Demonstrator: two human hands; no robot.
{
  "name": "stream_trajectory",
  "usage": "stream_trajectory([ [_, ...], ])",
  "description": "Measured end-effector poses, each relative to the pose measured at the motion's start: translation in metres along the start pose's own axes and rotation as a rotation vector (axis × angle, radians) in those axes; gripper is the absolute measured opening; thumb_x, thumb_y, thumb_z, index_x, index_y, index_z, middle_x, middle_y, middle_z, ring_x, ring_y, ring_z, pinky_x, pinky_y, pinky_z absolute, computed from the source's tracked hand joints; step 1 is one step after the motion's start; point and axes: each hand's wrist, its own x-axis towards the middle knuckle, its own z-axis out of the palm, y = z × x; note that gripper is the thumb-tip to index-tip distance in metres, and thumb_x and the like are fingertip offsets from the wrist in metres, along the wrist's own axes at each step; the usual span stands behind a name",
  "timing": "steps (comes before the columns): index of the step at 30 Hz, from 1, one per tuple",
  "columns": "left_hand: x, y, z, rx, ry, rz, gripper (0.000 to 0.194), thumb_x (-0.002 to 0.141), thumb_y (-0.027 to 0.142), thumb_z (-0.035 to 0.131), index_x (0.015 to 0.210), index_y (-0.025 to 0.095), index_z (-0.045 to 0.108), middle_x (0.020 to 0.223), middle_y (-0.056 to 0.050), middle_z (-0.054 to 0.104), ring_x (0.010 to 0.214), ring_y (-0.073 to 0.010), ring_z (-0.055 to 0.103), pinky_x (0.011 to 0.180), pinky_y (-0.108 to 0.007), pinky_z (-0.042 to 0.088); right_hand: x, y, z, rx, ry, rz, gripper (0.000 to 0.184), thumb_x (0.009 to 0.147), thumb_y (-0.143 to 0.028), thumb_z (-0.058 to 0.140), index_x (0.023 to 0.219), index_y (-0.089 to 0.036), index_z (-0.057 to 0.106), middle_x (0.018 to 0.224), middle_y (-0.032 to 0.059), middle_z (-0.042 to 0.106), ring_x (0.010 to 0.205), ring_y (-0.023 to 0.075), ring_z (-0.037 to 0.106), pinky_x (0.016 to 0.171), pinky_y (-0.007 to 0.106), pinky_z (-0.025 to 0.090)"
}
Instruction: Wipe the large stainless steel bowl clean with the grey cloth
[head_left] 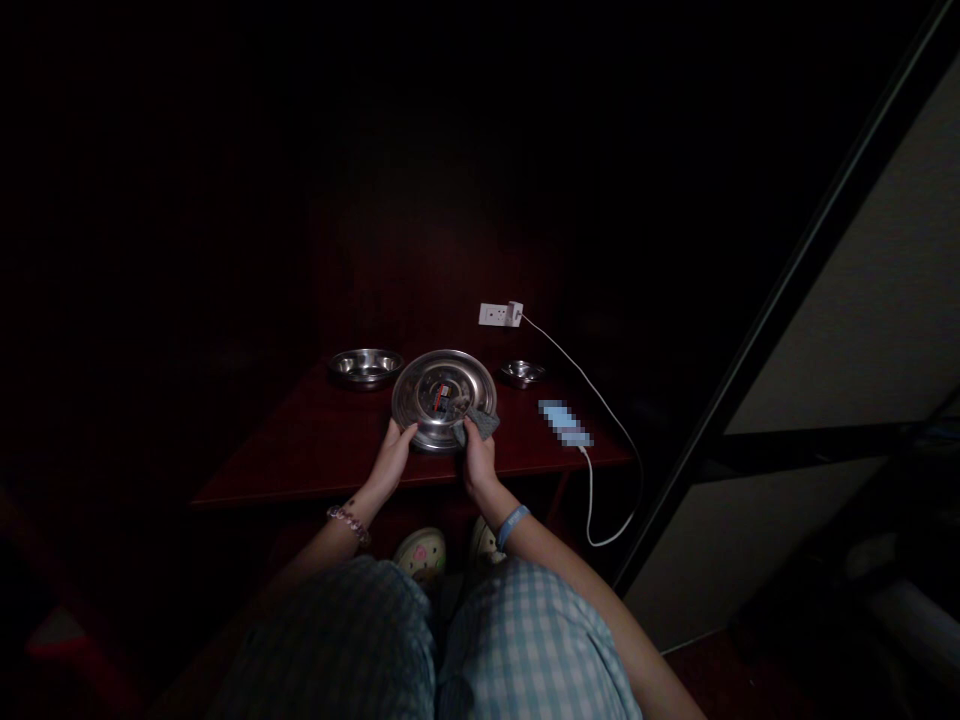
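A round, shiny metal plate (409, 385) is tilted up at the table's front, with a small red and dark label near its middle. My left hand (392, 455) grips its lower left rim, thumb on the near face and the other fingers hidden behind. At the lower right rim, my right hand (478, 458) is closed on a grey cloth (486, 424), thumb pressing it against the plate. Whether the right fingers also hold the rim from behind cannot be seen.
On the dark red table (300, 450) stand a metal bowl (366, 370) at left and a smaller metal dish (523, 374) at right. A blurred-out phone (565, 423) lies at right, its white cable (589, 380) running to a wall socket (495, 315) and drooping past the table edge.
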Motion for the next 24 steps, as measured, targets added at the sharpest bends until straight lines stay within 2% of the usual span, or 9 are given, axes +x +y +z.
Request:
stream_trajectory([
  [5,-0.001,0.003,0.002,0.045,-0.014,0.038,0.047,0.077,0.039,0.068,0.120,0.019,0.061,0.131,-0.011,0.065,0.132,-0.0264,0.052,0.114,-0.038,0.034,0.001,-0.001,-0.001,-0.003,0.016,0.037,0.039,0.073,-0.036,0.070,0.105,-0.015,0.071,0.111,0.0070,0.074,0.104,0.0209,0.068,0.099,0.034,0.050],
  [15,-0.009,0.001,0.008,0.195,-0.054,0.024,0.063,0.058,0.034,0.084,0.115,0.014,0.064,0.131,-0.016,0.063,0.127,-0.0305,0.055,0.114,-0.041,0.033,0.004,0.003,-0.003,0.017,-0.006,0.089,0.038,0.075,-0.039,0.068,0.104,-0.015,0.070,0.111,0.0081,0.075,0.104,0.0214,0.069,0.097,0.033,0.051],
  [20,-0.013,-0.002,0.008,0.244,-0.150,0.023,0.060,0.061,0.039,0.082,0.114,0.015,0.065,0.130,-0.015,0.064,0.132,-0.0303,0.050,0.116,-0.039,0.030,0.004,0.005,-0.002,0.063,0.011,0.086,0.041,0.077,-0.040,0.067,0.108,-0.015,0.069,0.111,0.0076,0.074,0.106,0.0203,0.068,0.099,0.032,0.050],
  [24,-0.010,-0.006,0.004,0.322,-0.207,0.045,0.061,0.068,0.043,0.075,0.120,0.014,0.062,0.133,-0.014,0.063,0.136,-0.0294,0.047,0.117,-0.040,0.027,0.004,0.003,-0.001,0.067,-0.012,0.092,0.036,0.077,-0.037,0.067,0.106,-0.016,0.070,0.111,0.0055,0.075,0.106,0.0186,0.068,0.100,0.031,0.049],
])
